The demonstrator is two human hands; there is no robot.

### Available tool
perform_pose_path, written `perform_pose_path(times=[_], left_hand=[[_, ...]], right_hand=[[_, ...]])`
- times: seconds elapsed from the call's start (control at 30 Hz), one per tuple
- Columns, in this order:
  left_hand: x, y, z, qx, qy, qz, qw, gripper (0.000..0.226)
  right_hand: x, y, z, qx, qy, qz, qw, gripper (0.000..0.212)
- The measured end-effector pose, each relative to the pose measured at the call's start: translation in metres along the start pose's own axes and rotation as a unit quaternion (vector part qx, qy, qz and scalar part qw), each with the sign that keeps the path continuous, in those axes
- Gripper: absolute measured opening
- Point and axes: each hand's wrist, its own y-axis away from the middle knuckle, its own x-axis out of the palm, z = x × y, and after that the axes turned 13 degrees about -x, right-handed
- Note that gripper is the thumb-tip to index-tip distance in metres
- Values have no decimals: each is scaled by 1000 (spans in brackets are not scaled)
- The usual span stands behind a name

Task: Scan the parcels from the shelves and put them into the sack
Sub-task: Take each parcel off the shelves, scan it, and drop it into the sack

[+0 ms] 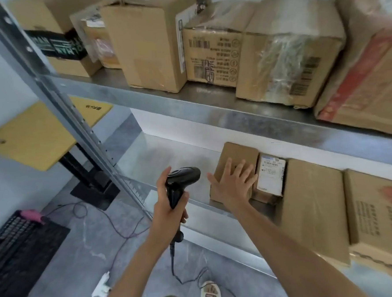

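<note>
Black plastic fills the left hand (168,207): its fingers are clamped round the grip of a corded barcode scanner (181,183), the head pointing right toward the lower shelf (165,154). Just beside it, the right hand (232,182) lies on a small brown parcel (234,159) at the left end of that shelf's row, fingers spread and straight, pressing on its top without gripping it. This looks like the start of one cycle: the parcel is picked out but neither scanned nor lifted. No label shows on its top face, so the next move probably calls for turning or tipping the box until a barcode faces the scanner, then closing the fingers on it to carry it off.

Touching the parcel's right side is a smaller box with a white label (271,173), then larger cartons (313,210) farther right; they crowd it, so it likely has to come out leftward or forward. More cartons (212,53) line the upper shelf (234,114), whose front edge overhangs the reach. The scanner's cable (187,279) trails over the floor. No sack is in view.
</note>
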Motion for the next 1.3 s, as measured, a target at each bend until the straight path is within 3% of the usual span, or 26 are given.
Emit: perform_pose_path(times=[0.13,0.3,0.6,0.8,0.87,0.93,1.0,1.1,1.2,1.3], left_hand=[[-4,-24,2,-4,20,9,1000,76],[-14,-55,9,-12,49,29,998,75],[-57,-115,14,-19,52,108,993,72],[-81,-133,15,-29,68,136,988,67],[-87,-133,10,-30,79,138,987,68],[-90,-133,4,-31,88,139,986,68],[-92,-132,2,-34,95,137,985,67],[-92,-129,0,-35,96,131,986,67],[-92,-126,1,-36,91,136,986,68],[-90,-124,4,-31,91,135,986,68]], right_hand=[[3,-11,9,41,12,11,999,103],[9,-16,14,72,3,-25,997,87],[22,-5,49,126,15,-49,991,80],[18,2,76,157,-97,-111,977,75],[15,6,84,145,-230,-159,949,72],[11,9,90,143,-398,-206,882,69],[9,12,89,155,-463,-215,845,61],[2,15,79,171,-392,-163,889,59],[-2,14,77,136,-228,-138,954,58],[-1,7,97,117,-91,-117,982,63]])
